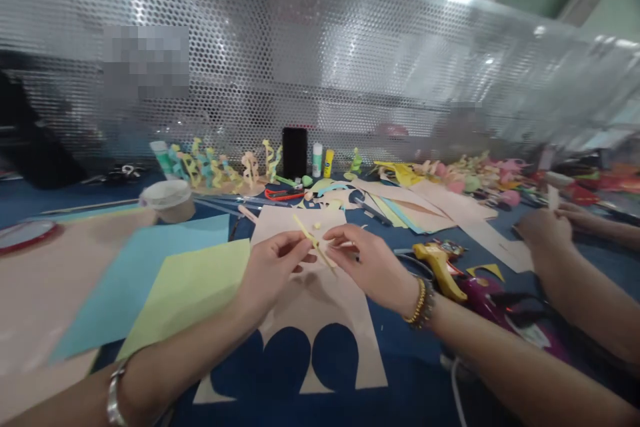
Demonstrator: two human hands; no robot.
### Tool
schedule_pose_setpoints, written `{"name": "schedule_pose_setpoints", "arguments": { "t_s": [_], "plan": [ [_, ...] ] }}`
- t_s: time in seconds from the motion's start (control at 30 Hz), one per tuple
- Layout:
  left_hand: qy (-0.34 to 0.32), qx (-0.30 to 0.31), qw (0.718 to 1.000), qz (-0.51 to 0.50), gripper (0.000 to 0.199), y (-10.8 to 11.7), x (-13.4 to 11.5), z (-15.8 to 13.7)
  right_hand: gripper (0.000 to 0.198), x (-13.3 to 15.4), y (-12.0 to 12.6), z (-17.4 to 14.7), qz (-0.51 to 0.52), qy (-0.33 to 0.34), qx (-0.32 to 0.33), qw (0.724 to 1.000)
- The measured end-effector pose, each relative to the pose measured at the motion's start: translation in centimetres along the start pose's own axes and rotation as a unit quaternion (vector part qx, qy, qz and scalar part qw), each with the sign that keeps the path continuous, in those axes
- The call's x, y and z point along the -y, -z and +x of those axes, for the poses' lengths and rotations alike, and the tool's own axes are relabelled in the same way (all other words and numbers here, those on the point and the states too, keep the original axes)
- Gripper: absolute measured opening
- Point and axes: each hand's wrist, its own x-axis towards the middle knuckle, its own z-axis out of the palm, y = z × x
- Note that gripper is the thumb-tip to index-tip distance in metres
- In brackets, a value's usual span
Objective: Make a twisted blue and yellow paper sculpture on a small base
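Note:
My left hand (274, 265) and my right hand (367, 263) meet above a beige paper sheet (320, 327) with round cut-outs. Between their fingertips they pinch a thin yellow paper strip (314, 242), which runs diagonally from upper left to lower right. My right wrist wears a beaded bracelet, my left wrist a silver bangle. A small yellow scrap lies on the beige sheet just beyond the strip.
Light green (187, 290) and light blue (145, 267) paper sheets lie at left. A yellow glue gun (440, 267) rests at right. Another person's hands (545, 230) work at far right. Paper figures (210, 170), a black phone (295, 152), glue sticks, scissors and a tape roll (167, 199) line the perforated metal screen.

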Motion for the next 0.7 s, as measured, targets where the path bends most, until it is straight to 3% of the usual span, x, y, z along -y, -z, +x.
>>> {"name": "schedule_pose_setpoints", "arguments": {
  "t_s": [0.07,0.13,0.27,0.33,0.43,0.57,0.7],
  "plan": [
    [0.001,0.003,1.0,0.004,0.024,0.7,0.0,0.7,0.022,-1.0,3.1,-0.1,-0.114,0.003,0.01,0.993],
    [0.008,-0.003,1.0,0.007,0.026,1.4,0.3,1.4,0.023,-2.6,6.6,-0.7,-0.221,-0.035,0.021,0.974],
    [0.042,-0.01,0.999,-0.001,0.03,2.0,1.2,2.3,0.024,-5.5,11.5,-3.1,-0.394,-0.159,0.063,0.903],
    [0.051,-0.007,0.999,-0.006,0.031,1.9,1.6,2.4,0.028,-6.1,12.0,-4.4,-0.441,-0.198,0.086,0.871],
    [0.048,-0.001,0.999,-0.013,0.031,1.8,1.7,2.1,0.025,-6.1,10.7,-5.8,-0.47,-0.221,0.107,0.848],
    [0.037,0.008,0.999,-0.024,0.029,2.0,1.9,1.9,0.024,-5.7,9.1,-6.0,-0.47,-0.239,0.092,0.845],
    [0.029,0.003,0.999,-0.032,0.028,2.1,2.1,1.8,0.023,-5.6,10.1,-5.5,-0.458,-0.263,0.06,0.847]
  ]
}}
